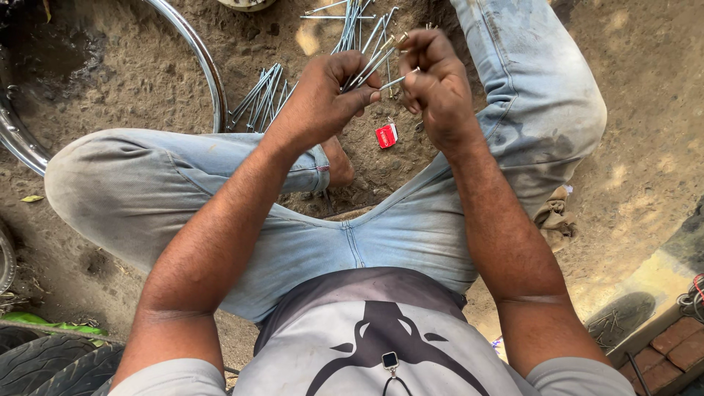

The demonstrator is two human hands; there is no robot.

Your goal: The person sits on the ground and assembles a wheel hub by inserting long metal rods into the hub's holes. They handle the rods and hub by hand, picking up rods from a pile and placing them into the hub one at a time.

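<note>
I sit cross-legged on dirt ground in light blue jeans. My left hand (pixel 323 99) is closed around a bundle of thin metal spokes (pixel 370 62) that fan up and away from it. My right hand (pixel 434 84) pinches the threaded end of one spoke (pixel 402 78) between its fingers, right next to the left hand. More loose spokes (pixel 260 99) lie in a heap on the ground just beyond my left knee.
A shiny metal wheel rim (pixel 209 73) curves across the ground at upper left. A small red packet (pixel 386 136) lies on the dirt under my hands. A crumpled rag (pixel 555 218) rests by my right thigh. Tyres (pixel 44 363) lie at lower left, bricks (pixel 671 345) at lower right.
</note>
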